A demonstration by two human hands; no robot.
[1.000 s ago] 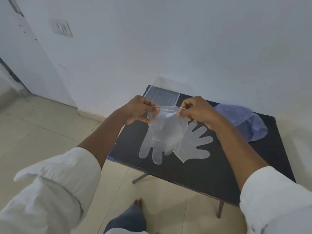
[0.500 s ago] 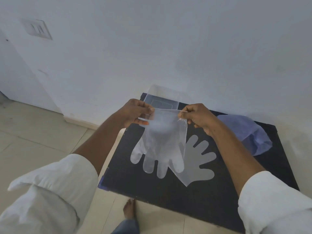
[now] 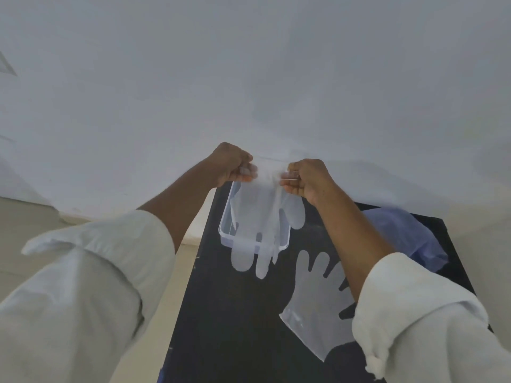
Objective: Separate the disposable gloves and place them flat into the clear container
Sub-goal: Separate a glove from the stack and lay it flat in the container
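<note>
My left hand (image 3: 233,165) and my right hand (image 3: 307,178) each pinch a top corner of a clear disposable glove (image 3: 258,217). The glove hangs cuff up, fingers down, over the clear container (image 3: 224,236) at the far left of the black table. Its fingertips dangle past the container's near rim. A second clear glove (image 3: 318,305) lies flat on the table, nearer to me and partly under my right forearm.
The black table (image 3: 235,327) stands against a white wall. A crumpled blue plastic bag (image 3: 409,239) lies at the table's right side. Beige floor tiles (image 3: 25,230) show to the left of the table's edge.
Both hands have carried the held glove away from me and over the container. The view has tilted and moved closer to the table. The second glove stays flat where it was.
</note>
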